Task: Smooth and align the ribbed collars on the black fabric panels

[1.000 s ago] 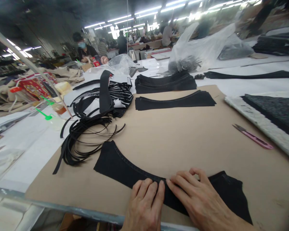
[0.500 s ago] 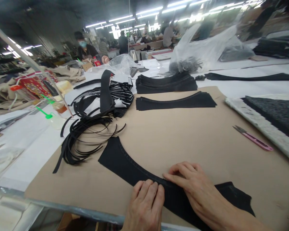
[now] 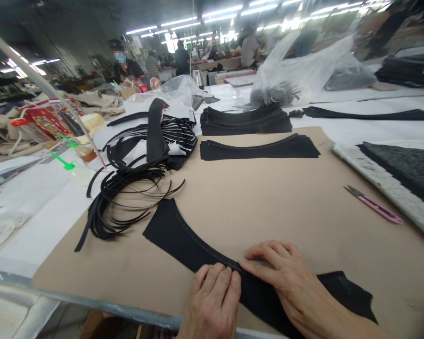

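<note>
A curved black fabric piece (image 3: 178, 238) with a stitched inner edge lies on a brown cardboard sheet (image 3: 268, 197) at the near edge of the table. My left hand (image 3: 214, 301) rests flat on it, fingers stretched out together. Just to its right my right hand (image 3: 286, 278) also lies flat on the fabric, fingertips along the stitched edge. Neither hand holds anything.
A tangle of thin black strips (image 3: 123, 197) lies to the left. Two stacks of curved black pieces (image 3: 257, 148) (image 3: 245, 121) sit farther back. A pink cutter (image 3: 374, 205) lies at the right beside a grey textured pad (image 3: 403, 169). Plastic bags (image 3: 304, 70) and other people stand beyond.
The black piece has turned and slid a little to the right under my hands. My right hand has drawn nearer and flattened along the stitched edge. The left hand has barely moved.
</note>
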Action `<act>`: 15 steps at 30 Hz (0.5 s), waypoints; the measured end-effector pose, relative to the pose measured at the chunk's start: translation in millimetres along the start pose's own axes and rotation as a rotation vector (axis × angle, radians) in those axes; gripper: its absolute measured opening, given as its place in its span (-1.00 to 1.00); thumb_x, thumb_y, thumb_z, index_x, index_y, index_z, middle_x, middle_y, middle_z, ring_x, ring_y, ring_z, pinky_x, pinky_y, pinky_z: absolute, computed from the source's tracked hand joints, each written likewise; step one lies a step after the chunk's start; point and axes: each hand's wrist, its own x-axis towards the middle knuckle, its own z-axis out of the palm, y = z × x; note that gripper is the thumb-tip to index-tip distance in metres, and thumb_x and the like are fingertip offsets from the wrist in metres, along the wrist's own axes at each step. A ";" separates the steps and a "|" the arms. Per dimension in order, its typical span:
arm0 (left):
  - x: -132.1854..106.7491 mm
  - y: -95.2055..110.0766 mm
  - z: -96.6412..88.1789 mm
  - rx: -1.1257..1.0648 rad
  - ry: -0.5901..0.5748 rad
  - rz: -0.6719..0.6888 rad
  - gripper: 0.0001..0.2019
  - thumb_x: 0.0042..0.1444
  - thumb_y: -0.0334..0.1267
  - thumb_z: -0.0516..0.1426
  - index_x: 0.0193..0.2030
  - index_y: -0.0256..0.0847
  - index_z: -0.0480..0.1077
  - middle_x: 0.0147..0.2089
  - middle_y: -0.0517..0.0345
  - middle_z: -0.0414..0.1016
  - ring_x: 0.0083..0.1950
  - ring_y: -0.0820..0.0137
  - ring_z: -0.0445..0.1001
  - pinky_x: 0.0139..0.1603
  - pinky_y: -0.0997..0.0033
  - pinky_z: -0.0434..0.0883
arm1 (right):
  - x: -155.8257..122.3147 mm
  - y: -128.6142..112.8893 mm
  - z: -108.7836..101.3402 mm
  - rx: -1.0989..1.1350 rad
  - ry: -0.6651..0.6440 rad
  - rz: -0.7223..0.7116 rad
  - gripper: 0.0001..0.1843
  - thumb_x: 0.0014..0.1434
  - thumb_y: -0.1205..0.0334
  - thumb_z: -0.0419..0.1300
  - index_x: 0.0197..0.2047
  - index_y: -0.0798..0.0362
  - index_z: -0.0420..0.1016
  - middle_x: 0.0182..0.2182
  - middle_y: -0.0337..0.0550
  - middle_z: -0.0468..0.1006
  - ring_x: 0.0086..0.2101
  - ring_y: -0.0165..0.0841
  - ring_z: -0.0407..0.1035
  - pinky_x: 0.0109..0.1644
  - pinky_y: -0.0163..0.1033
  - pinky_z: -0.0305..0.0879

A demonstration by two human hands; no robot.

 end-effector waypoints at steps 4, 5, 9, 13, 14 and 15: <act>1.0 0.1 -0.2 -0.009 0.026 -0.017 -0.69 0.20 -0.49 -0.10 -0.13 -0.32 0.45 -0.22 0.04 0.55 -0.14 0.28 0.48 0.02 0.28 0.24 | -3.3 -2.1 6.7 -0.106 0.050 -0.058 -0.41 0.12 0.51 0.01 0.18 -0.12 0.34 -0.03 -0.16 0.48 -0.07 -0.26 0.28 0.04 -0.04 0.13; 1.3 0.2 -0.3 -0.012 0.029 -0.019 -0.69 0.20 -0.49 -0.10 -0.13 -0.32 0.45 -0.22 0.04 0.55 -0.14 0.29 0.47 0.02 0.28 0.24 | -4.2 -4.1 7.2 -0.146 0.085 -0.083 -0.42 0.11 0.51 0.02 0.16 -0.09 0.36 -0.05 -0.17 0.49 -0.06 -0.25 0.28 0.07 -0.01 0.11; 0.8 0.1 -0.6 -0.038 -0.015 -0.044 -0.71 0.20 -0.47 -0.09 -0.11 -0.33 0.43 -0.19 0.04 0.52 -0.12 0.29 0.45 0.03 0.28 0.23 | -5.1 -16.5 -3.1 -0.327 0.159 -0.246 -0.47 0.10 0.53 -0.03 0.12 0.08 0.37 -0.05 -0.10 0.51 0.02 -0.19 0.26 0.19 0.08 0.08; -1.8 -0.5 0.3 -0.042 -0.037 -0.091 -0.71 0.20 -0.46 -0.07 -0.06 -0.32 0.42 -0.20 0.02 0.48 -0.10 0.26 0.42 0.02 0.26 0.25 | -0.3 -16.4 -13.5 -0.235 0.074 -0.227 -0.44 0.09 0.55 -0.07 0.13 0.04 0.37 -0.07 -0.10 0.51 -0.02 -0.21 0.32 0.11 0.04 0.20; -2.5 -0.5 0.3 -0.044 -0.037 -0.096 -0.71 0.19 -0.46 -0.07 -0.07 -0.31 0.42 -0.20 0.01 0.46 -0.10 0.25 0.41 0.01 0.25 0.26 | 0.8 -12.6 -12.9 -0.169 0.061 -0.164 -0.43 0.11 0.55 -0.06 0.14 0.00 0.36 -0.07 -0.13 0.51 -0.06 -0.24 0.33 0.07 0.00 0.22; -3.0 -0.5 0.2 -0.049 -0.038 -0.101 -0.71 0.19 -0.47 -0.06 -0.07 -0.31 0.42 -0.20 0.00 0.45 -0.10 0.25 0.40 0.00 0.24 0.26 | 1.4 -8.0 -11.2 -0.103 0.044 -0.099 -0.41 0.13 0.55 -0.07 0.17 -0.05 0.33 -0.06 -0.16 0.49 -0.07 -0.28 0.33 0.05 -0.04 0.23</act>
